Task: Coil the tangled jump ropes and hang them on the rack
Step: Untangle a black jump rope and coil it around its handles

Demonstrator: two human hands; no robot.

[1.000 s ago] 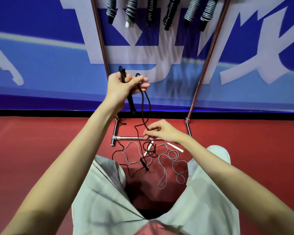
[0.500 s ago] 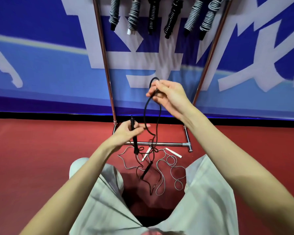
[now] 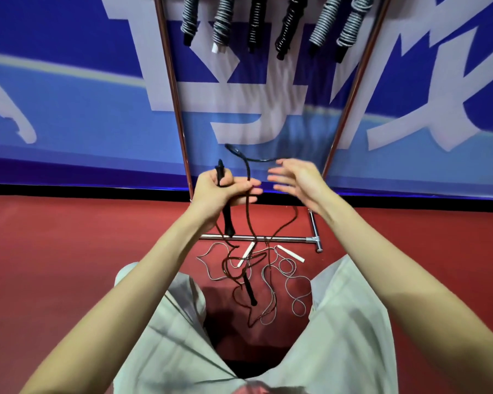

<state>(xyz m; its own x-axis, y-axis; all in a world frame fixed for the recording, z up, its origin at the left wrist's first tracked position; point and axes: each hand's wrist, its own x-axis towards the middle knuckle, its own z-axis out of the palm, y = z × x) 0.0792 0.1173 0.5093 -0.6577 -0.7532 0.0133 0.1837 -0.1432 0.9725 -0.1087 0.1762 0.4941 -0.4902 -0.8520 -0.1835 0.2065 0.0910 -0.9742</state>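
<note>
The rack (image 3: pixel 180 115) stands against the blue wall, with six coiled ropes (image 3: pixel 289 27) already hanging at its top. On the red floor (image 3: pixel 69 251) below, the white rope (image 3: pixel 289 282) is tangled with the lower part of the black rope (image 3: pixel 246 260). Half a second ago the left hand (image 3: pixel 221 193) was low and the right hand (image 3: pixel 299 180) high; now both are level and near each other. The left grip is closed around the black handle (image 3: pixel 228 220) and one loop. The right hand has its fingers spread, and the rope passes behind them, so a hold cannot be confirmed. Probably the first turn of the coil is being laid.
</note>
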